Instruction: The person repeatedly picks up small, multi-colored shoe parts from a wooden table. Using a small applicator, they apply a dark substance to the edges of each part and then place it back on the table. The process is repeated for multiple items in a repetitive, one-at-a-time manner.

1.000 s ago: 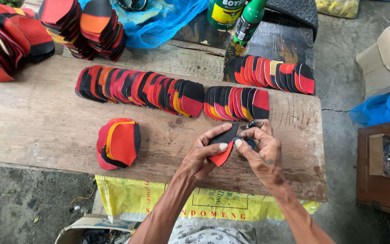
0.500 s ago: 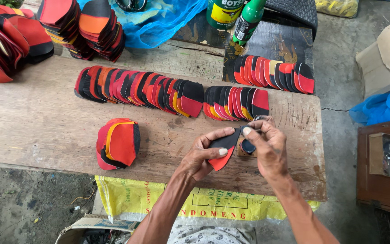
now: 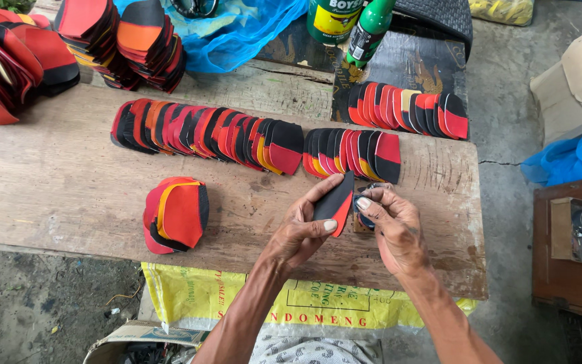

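My left hand holds a black and red curved sole piece between thumb and fingers, above the wooden bench. My right hand is beside it, fingers pinched on a small dark object that touches the piece's edge; what it is cannot be made out. A small pile of red, orange and black pieces lies left of my hands. Two overlapping rows of similar pieces lie just beyond my hands.
Another row of pieces rests on a dark board at the back right. Stacks of pieces stand at the back left. A green bottle, a can, blue plastic and a cardboard box are nearby.
Both hands have shifted slightly on the black and red piece; the right hand's fingers moved along its edge. Everything on the bench stays put.
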